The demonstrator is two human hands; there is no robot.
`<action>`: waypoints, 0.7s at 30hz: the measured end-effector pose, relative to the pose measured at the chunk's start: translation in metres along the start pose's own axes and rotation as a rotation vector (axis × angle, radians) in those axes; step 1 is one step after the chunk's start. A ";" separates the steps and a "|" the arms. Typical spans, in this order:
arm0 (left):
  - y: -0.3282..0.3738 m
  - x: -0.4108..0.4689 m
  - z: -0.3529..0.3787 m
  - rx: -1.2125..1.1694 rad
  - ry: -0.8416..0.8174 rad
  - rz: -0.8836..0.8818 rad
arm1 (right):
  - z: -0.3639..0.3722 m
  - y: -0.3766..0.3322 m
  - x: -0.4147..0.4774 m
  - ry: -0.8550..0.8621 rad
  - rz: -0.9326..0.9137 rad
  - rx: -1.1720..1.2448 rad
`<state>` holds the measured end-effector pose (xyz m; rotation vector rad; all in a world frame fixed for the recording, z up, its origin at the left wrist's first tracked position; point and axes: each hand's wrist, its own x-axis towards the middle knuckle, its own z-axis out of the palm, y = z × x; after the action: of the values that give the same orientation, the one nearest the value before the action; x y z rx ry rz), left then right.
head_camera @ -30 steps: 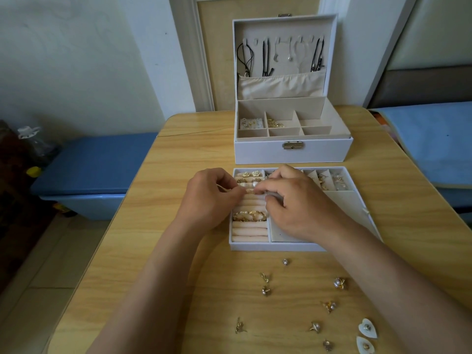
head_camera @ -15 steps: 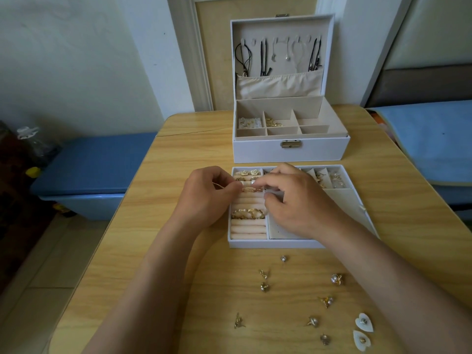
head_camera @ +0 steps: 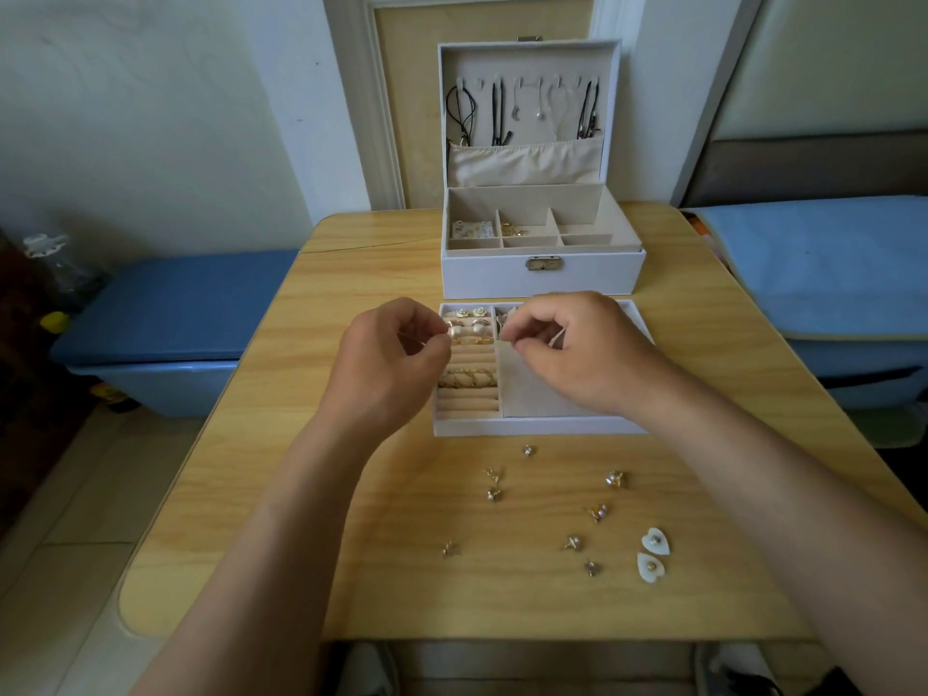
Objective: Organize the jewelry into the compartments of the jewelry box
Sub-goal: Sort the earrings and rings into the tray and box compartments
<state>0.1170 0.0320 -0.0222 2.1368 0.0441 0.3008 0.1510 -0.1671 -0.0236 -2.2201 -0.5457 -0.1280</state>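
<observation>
Head view: pinches in the curled left hand (head_camera: 396, 359) what seems a gold hoop (head_camera: 421, 339) over the ring rolls of the tray (head_camera: 527, 427), curls the right hand (head_camera: 572, 354) alongside, contents impossible to tell; light, thin, bendable, best nipped by its rim.

No text, label, brand, number or sign can be read anywhere in the head view (the small metal clasp (head_camera: 544, 264) on the front of the jewelry box (head_camera: 542, 286), at twelve o'clock on the table, is too small to tell whether it bears any marking).
</observation>
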 end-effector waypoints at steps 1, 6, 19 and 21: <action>0.003 -0.005 -0.001 -0.001 0.002 0.028 | -0.003 0.000 -0.006 -0.016 0.003 -0.010; 0.014 -0.032 -0.002 -0.006 -0.103 0.139 | -0.016 0.000 -0.041 -0.059 0.051 -0.032; 0.006 -0.067 0.001 0.334 -0.430 0.144 | -0.021 -0.012 -0.083 -0.148 0.095 -0.115; 0.007 -0.069 0.002 0.362 -0.434 0.160 | -0.023 -0.012 -0.084 -0.143 0.092 -0.107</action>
<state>0.0504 0.0161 -0.0311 2.5271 -0.3483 -0.0939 0.0726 -0.2060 -0.0221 -2.3671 -0.5235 0.0508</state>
